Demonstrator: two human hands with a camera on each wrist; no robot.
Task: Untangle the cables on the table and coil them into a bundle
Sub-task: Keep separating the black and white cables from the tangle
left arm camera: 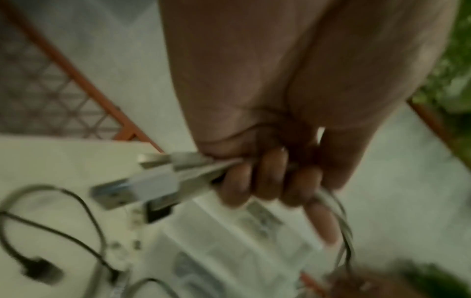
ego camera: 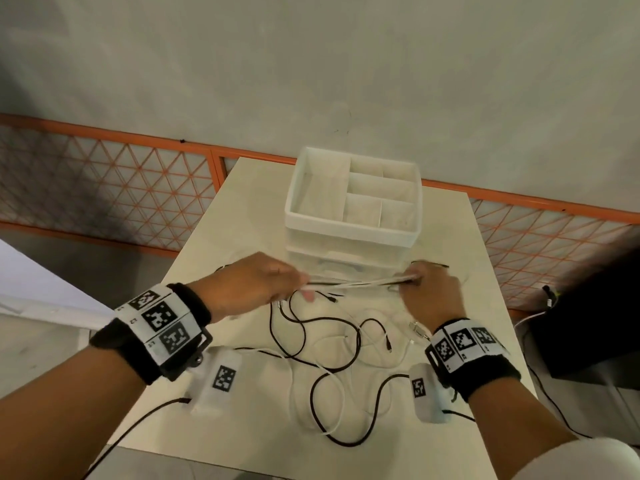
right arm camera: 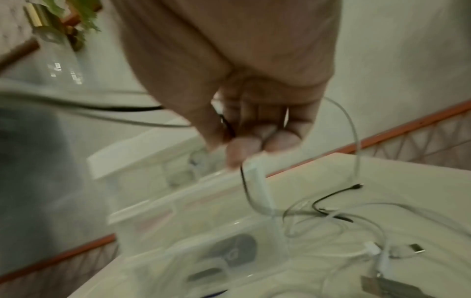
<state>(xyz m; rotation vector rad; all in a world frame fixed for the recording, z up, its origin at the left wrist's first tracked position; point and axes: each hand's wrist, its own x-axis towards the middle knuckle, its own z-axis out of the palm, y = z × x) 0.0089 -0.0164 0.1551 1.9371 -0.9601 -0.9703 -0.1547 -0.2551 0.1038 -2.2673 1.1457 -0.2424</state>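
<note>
Between my two hands, just in front of the organizer (ego camera: 353,199) at 12 o'clock on the counter (ego camera: 242,427), I hold a taut run of cables (ego camera: 360,283), white and black together. My left hand (ego camera: 252,285) has its fingers (left arm camera: 270,177) curled round the plug ends, with USB plugs (left arm camera: 132,187) sticking out past my fist. My right hand (ego camera: 433,292) pinches the same strands between thumb and fingertips (right arm camera: 244,149), and a white cable (right arm camera: 354,141) loops out over the back of it.

The rest of the cables (ego camera: 332,344) lie below, from the middle of the counter toward 6 o'clock, in loose crossing loops of black and white, some with free plugs (ego camera: 417,329) near my right wrist. Those loops look tangled to me, not ready to coil.

My worry is the pull. If I draw the stretched strands further apart while the slack below is crossed, I think the crossings will cinch into a tight knot. A dragged loop might catch the organizer, which stands just behind the strands, and shift it. One black loop (ego camera: 341,441) reaches the counter's near edge at 6 o'clock, and a tug could send it over.
</note>
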